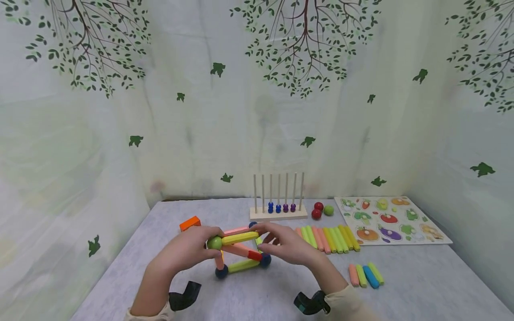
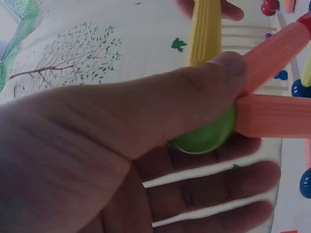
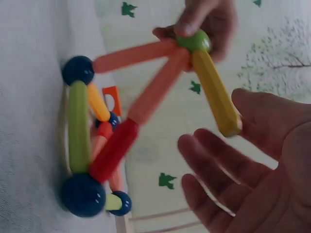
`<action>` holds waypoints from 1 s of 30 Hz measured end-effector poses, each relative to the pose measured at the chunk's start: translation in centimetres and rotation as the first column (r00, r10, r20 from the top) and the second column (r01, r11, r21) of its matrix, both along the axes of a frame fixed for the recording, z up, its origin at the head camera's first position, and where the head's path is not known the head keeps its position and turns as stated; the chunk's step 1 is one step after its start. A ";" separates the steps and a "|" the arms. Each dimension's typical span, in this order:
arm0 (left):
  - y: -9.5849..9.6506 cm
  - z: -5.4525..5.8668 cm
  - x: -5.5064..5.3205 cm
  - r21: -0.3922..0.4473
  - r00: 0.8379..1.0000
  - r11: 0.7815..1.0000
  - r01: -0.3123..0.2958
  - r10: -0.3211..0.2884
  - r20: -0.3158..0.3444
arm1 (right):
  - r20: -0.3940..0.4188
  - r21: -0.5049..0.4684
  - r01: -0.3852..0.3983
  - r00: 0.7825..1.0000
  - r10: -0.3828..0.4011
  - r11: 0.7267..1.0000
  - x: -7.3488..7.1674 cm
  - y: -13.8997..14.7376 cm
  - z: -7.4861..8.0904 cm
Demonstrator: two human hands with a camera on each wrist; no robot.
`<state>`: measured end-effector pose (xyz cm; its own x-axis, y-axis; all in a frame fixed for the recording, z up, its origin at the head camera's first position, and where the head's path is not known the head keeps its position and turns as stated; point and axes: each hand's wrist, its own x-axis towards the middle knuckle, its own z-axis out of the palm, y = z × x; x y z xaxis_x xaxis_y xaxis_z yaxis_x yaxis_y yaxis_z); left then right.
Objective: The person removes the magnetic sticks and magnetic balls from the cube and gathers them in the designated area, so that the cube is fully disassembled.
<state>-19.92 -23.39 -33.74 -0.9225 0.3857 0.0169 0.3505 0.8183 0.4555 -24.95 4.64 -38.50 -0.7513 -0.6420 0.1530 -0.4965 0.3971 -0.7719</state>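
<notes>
My left hand [image 1: 192,249] pinches a green ball [image 1: 214,242] between thumb and fingers, at the top of a frame of sticks and balls. From that ball a yellow stick [image 1: 240,238] reaches right, its far end free. Two pink sticks, one of them [image 3: 133,56] plain in the right wrist view, slope down from the ball. One runs into a red stick [image 3: 114,150] above a dark blue ball [image 3: 82,194]. A yellow-green stick [image 1: 243,266] joins two dark blue balls below. My right hand [image 1: 287,243] is at the yellow stick's free end, thumb against it, other fingers spread apart from it.
Behind stands a peg abacus [image 1: 278,214] with blue and purple beads. Red balls [image 1: 316,214] and a green one lie beside it. Rows of coloured sticks [image 1: 329,239] and a vegetable picture board [image 1: 393,223] are on the right; an orange block [image 1: 190,223] is left.
</notes>
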 end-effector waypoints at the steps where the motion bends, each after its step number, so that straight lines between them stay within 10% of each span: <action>1: 0.1 -0.2 -0.2 0.013 1.000 1.000 0.021 -0.021 -0.004 | -0.011 -0.002 -0.013 1.000 0.013 1.000 0.2 -0.2 0.0; 19: 3.2 -4.9 -3.4 0.265 0.991 0.955 0.133 -0.121 -0.060 | -0.061 -0.153 0.068 0.995 -0.078 0.986 0.4 0.1 -1.1; 30: 3.6 -5.0 -3.3 0.257 0.983 0.951 0.174 -0.151 -0.107 | -0.098 -0.170 0.100 0.988 -0.118 0.980 -0.1 0.6 -1.5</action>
<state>-23.17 -19.80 -38.73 -0.8383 0.5017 0.2136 0.5155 0.6015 0.6103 -25.10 5.27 -39.96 -0.7890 -0.5164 0.3328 -0.5406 0.3262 -0.7755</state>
